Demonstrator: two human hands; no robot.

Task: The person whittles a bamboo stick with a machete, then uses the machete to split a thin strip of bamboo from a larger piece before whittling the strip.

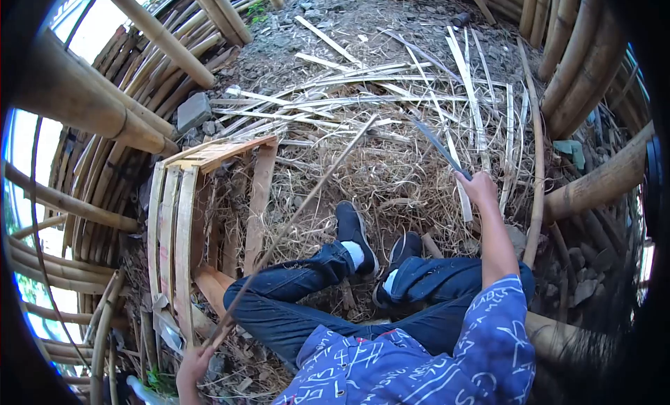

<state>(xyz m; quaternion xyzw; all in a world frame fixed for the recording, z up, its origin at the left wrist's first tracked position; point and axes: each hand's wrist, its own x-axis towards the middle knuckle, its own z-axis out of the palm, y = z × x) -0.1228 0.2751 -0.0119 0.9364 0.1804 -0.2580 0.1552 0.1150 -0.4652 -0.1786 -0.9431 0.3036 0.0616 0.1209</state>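
My left hand is closed on one end of the long strip, which slants beside the crate; my right hand, farther from the crate, grips the knife, pointing away from my legs, probably for safety.

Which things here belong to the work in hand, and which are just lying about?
In use:
- long strip, in the left hand
- blade, in the right hand
- pale strips, probably
- shavings, probably

Lying about, apparently:
- wooden crate
- grey block
- green scrap
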